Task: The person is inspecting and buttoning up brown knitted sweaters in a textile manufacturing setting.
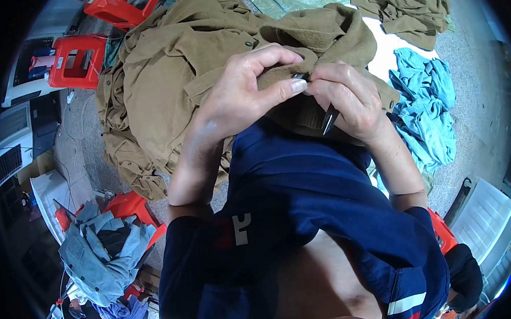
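Note:
A brown knit-like garment [341,33] with dark buttons lies across my lap and over the pile in front of me. My left hand [244,89] has its thumb and forefinger curled round a fold of it, by a small shiny metal piece. Close beside the left fingertips, my right hand [347,95] is closed round a slim dark tool [330,120]. One pointed, glossy end of that tool sticks out below the palm toward me. Its other end is mostly hidden by my fingers, so its exact kind cannot be made out.
More brown garments [155,78] are heaped at the left and far right. Blue-green cloth [427,106] lies to the right. Red plastic stools [79,61] stand at the far left. Grey-blue clothes [100,257] cover another stool, lower left. A white chair [480,218] is lower right.

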`<state>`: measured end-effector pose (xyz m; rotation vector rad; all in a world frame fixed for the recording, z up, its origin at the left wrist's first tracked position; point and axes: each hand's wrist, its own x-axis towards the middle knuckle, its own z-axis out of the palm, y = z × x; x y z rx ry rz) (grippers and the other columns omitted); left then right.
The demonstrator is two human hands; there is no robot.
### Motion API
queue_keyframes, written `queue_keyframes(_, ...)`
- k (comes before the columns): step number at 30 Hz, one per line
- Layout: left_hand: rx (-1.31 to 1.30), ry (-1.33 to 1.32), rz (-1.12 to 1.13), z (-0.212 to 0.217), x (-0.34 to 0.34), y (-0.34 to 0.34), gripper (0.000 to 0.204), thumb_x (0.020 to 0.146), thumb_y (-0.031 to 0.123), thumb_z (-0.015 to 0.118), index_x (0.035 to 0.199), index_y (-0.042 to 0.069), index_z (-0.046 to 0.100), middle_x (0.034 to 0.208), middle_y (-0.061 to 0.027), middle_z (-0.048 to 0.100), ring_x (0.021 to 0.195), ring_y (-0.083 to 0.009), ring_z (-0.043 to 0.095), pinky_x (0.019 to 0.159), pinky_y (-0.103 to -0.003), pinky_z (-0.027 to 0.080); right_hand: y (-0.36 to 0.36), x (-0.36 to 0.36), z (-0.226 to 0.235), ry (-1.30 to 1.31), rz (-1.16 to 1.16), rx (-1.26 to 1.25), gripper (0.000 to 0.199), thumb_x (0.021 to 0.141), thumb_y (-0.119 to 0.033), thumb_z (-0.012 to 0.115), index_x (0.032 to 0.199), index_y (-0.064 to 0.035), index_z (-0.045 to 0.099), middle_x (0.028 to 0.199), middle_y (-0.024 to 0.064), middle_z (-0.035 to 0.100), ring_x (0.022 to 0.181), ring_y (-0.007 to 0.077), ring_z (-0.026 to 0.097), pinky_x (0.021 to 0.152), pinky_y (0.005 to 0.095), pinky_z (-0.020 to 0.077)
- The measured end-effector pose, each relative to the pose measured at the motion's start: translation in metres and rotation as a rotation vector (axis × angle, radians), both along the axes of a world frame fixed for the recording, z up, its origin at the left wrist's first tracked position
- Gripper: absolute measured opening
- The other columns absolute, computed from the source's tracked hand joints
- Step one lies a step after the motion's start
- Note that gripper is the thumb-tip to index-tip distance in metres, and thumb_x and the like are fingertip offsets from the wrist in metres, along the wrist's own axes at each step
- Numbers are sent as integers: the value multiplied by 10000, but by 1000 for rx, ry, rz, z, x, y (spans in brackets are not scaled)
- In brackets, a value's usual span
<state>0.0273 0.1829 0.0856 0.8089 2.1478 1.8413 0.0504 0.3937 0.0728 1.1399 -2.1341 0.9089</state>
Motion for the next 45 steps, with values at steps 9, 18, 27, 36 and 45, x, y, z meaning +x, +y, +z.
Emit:
queue_keyframes(9, -216, 352, 65, 4, 13, -2, 260, 761, 83, 780, 953, -20, 636, 890, -99, 639, 805, -202, 637, 712, -287, 499, -17, 0, 0, -619, 32, -289, 392, 773, -34, 720, 1138, -44, 577, 1113, 112, 594, 815, 162, 618, 627, 283, 504)
queue_keyframes(18, -328, 408, 181, -8, 9, -1, 223, 779, 116, 768, 911, 2, 628, 771, -97, 594, 661, -226, 604, 579, -318, 469, -16, -4, -13, -540, -149, -185, 192, 736, -22, 748, 887, -7, 630, 804, 68, 623, 707, 212, 638, 600, 318, 496)
queue_keyframes(27, -386, 800, 216, -20, 7, 8, 219, 783, 175, 768, 813, 25, 611, 664, -85, 541, 569, -254, 551, 519, -355, 438, -18, 1, -20, -551, -264, -315, 197, 674, 79, 697, 829, -3, 606, 772, 86, 616, 688, 191, 628, 583, 293, 479)
queue_keyframes(36, -318, 672, 181, -29, 4, 11, 210, 803, 177, 743, 838, 24, 603, 694, -101, 575, 595, -274, 585, 533, -363, 457, -12, 5, -30, -776, -109, -532, 193, 709, 146, 639, 853, 18, 623, 842, 49, 651, 748, 113, 634, 618, 244, 503)
queue_keyframes(45, -413, 892, 339, -41, 4, 17, 186, 687, 48, 717, 820, 44, 586, 712, -78, 552, 632, -244, 583, 567, -350, 464, -11, -4, -35, -90, -317, -55, 304, 629, 53, 658, 911, -23, 571, 915, 89, 614, 725, 241, 653, 599, 314, 535)
